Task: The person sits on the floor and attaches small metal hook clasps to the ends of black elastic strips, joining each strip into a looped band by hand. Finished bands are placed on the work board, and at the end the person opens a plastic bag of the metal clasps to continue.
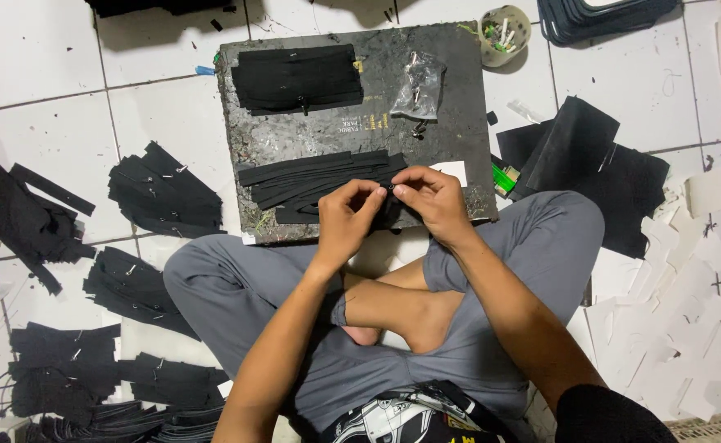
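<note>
Both hands, left hand (346,220) and right hand (430,199), pinch one black strip (315,182) over the dark board (451,123); plastic bag (418,84), cup (504,34) and green lighter (504,177) nearby.

Bare board (459,90) lay open between the stacked black strips (297,78) at the far left and the clear plastic bag (418,84), leaving a lane toward the far edge. The loose black strips (315,182) crowded the near edge. Left of the board, white tile (164,107) stayed free before the black piles (164,193); to the right, a green lighter (504,176) and black sheets (590,176) blocked passage.
</note>
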